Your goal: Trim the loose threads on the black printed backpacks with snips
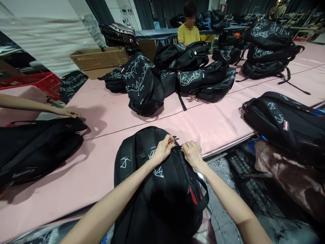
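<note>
- Black backpack (165,200) nearest the camera, below both hands and between the wearer's forearms. Its long axis runs away from the wearer, its top end at the near edge of the pink table (99,176). Most of the bag lies on the wearer's side of the hands and to their left.
- Black strap loop (205,203) on the bag's right flank, nearer the wearer than the right hand, beside a strip of red fabric (193,196).
- Left hand (165,148) reaching across the bag's front, fingertips pinched narrow on its upper right edge.
- Right hand (192,152) just beside it, outside the same edge, fingers also closed on it. Both hands are equally near this stretch of edge; whether either grips a zip pull, I cannot tell.
- Well left of the left hand, a co-worker's hand (68,112) on another black bag (38,149).
- Well right of the right hand, a black bag with white scribbles (264,115).
- Beyond both hands, heaped patterned backpacks (144,84), then a person in yellow (188,34).
</note>
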